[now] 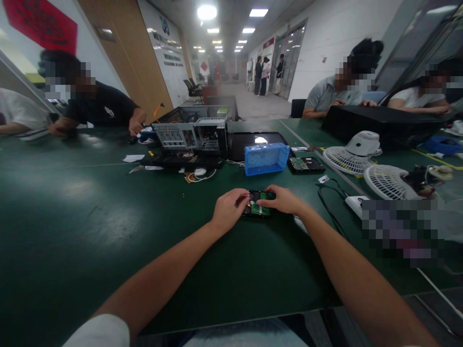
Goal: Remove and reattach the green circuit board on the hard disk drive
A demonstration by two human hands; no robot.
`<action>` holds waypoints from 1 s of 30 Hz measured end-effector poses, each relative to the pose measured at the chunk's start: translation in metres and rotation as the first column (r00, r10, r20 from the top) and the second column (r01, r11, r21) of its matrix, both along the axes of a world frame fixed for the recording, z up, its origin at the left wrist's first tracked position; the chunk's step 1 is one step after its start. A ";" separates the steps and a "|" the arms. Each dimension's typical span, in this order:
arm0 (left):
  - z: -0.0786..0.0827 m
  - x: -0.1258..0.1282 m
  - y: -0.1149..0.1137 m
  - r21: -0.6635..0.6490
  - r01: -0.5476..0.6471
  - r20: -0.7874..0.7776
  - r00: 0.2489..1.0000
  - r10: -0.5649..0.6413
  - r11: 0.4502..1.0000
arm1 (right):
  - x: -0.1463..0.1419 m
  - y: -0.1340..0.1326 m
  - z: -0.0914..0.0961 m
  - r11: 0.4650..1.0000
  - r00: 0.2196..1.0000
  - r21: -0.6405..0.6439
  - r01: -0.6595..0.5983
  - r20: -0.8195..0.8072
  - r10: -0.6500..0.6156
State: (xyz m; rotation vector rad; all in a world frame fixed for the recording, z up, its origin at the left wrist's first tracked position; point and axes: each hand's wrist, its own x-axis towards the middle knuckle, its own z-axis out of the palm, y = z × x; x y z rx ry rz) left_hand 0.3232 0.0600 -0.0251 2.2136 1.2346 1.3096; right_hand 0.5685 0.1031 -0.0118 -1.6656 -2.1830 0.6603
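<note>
I have the hard drive [255, 212] lying with its green board [265, 211] up on the bench [231, 279], set in from the near edge. My right hand [280, 200] has hold of its right end, partly closed, thumb over the board and fingers at the far right corner. My left hand [231, 207] is pinched nearly together at the drive's left side; I can't tell what, if anything, its fingertips hold. Toward the bench's far edge sit a blue bin [265, 168], a second drive [307, 165] and an opened computer case [177, 136].
</note>
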 end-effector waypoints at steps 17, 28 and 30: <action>-0.016 0.017 -0.005 -0.038 0.014 -0.116 0.993 -0.018 0.999 | -0.001 0.003 -0.004 1.000 0.999 0.013 -0.023 0.045 0.022; -0.012 0.014 -0.008 -0.082 0.016 -0.129 0.991 -0.027 0.997 | -0.001 0.002 -0.003 1.000 0.999 0.000 -0.019 0.041 0.019; -0.012 0.013 -0.008 -0.074 0.025 -0.133 0.991 -0.035 0.997 | -0.001 0.002 -0.004 1.000 0.999 0.004 -0.019 0.038 0.019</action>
